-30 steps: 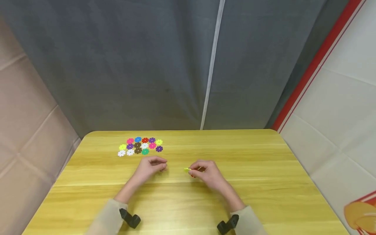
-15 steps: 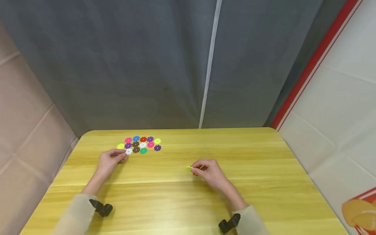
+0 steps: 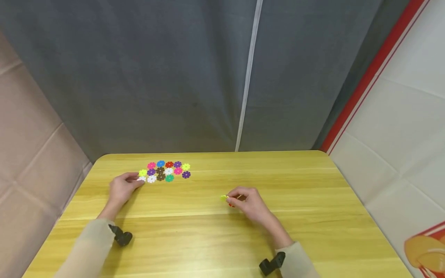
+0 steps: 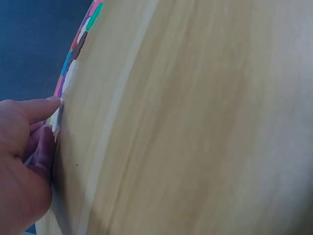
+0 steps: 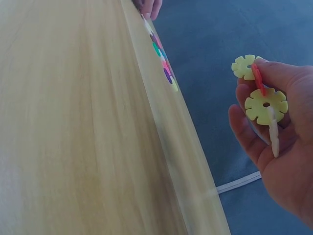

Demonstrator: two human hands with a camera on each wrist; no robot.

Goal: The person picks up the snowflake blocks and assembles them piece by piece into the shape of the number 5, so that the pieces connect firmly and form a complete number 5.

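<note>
At the far left of the yellow wooden bench (image 3: 313, 216), the left hand (image 3: 122, 188) lies low on the surface, its fingers (image 4: 41, 108) drawn narrow, thumb and forefinger closing on a white snowflake disc (image 3: 141, 178) at the near-left corner of the disc cluster (image 3: 165, 171). The left wrist view shows the fingertips pinching that white edge against the wood. The cluster itself lies flat toward the far left of the bench, a tight patch of pink, blue, red, purple, brown, green, white and yellow-green discs touching one another.

Further right, near the middle of the bench and well apart from the cluster, the right hand (image 3: 249, 203) is raised slightly off the surface. Its fingers (image 5: 274, 73) are curled around a small joined piece (image 5: 261, 98): two yellow-green discs, a red disc slotted between them, and a pale disc seen edge-on below.
</note>
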